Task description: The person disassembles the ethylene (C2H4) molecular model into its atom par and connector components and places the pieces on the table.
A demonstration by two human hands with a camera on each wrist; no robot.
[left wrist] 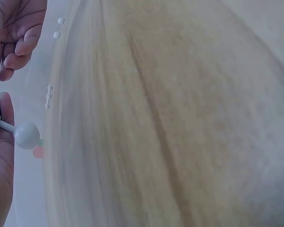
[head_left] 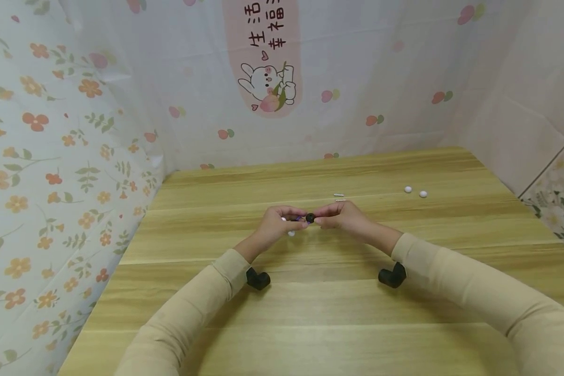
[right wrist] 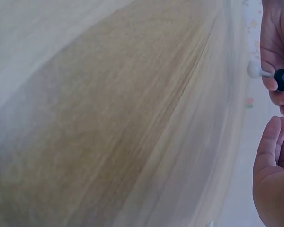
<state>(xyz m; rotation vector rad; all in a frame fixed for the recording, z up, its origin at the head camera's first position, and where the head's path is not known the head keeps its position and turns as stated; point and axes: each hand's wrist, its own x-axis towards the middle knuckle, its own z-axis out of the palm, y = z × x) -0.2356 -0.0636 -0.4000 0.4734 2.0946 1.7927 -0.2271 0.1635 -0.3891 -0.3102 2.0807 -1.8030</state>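
Note:
At mid-table my left hand (head_left: 273,225) pinches a black ball (right wrist: 283,79) between fingers and thumb. White balls on short pegs stick out from this piece; one white ball (left wrist: 27,135) shows plainly in the left wrist view and another white ball (right wrist: 254,69) in the right wrist view. Facing it, my right hand (head_left: 352,220) pinches a second black ball (head_left: 310,218) with thumb and fingertips. Both hands' fingertips are close together, and fingers partly hide both pieces. Whether the two black balls are joined cannot be told.
Two short white pegs (head_left: 339,197) lie just beyond the right hand. Farther right rest two loose white balls (head_left: 408,189). Black wrist-camera mounts (head_left: 258,279) hang under both forearms. A printed curtain (head_left: 338,78) stands behind the wood-grain table (head_left: 301,308).

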